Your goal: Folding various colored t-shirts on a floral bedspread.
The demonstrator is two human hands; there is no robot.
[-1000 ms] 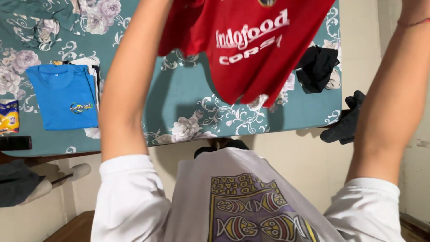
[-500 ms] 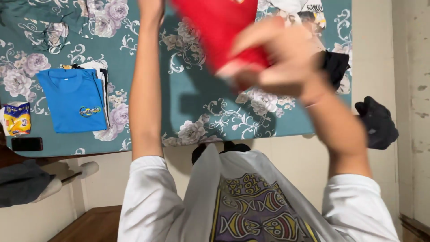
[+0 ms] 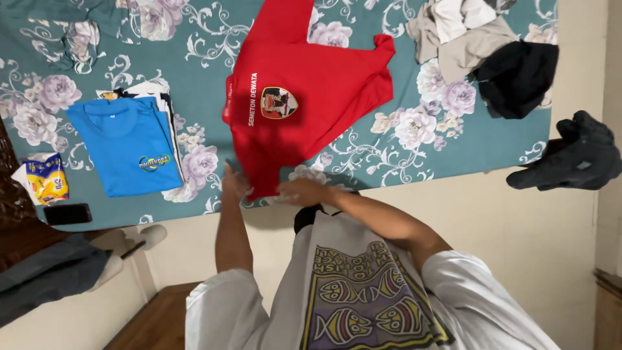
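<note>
A red shirt [image 3: 304,91] with a crest on the chest lies spread, partly crumpled, on a teal floral cloth [image 3: 363,155] that covers the surface. My left hand [image 3: 234,182] and my right hand [image 3: 302,191] meet at the shirt's nearest corner by the front edge. Both grip the fabric there. My arms come from short white sleeves, and my white printed shirt fills the bottom of the view.
A folded blue shirt [image 3: 133,146] tops a small stack at the left. Beside it lie a yellow snack packet [image 3: 42,179] and a black phone [image 3: 67,214]. Loose grey and black clothes [image 3: 492,52] are piled at the far right. A dark garment [image 3: 573,159] hangs past the right edge.
The red shirt was held up in the air in both raised hands. It now lies on the cloth, and both hands have come down to its near corner.
</note>
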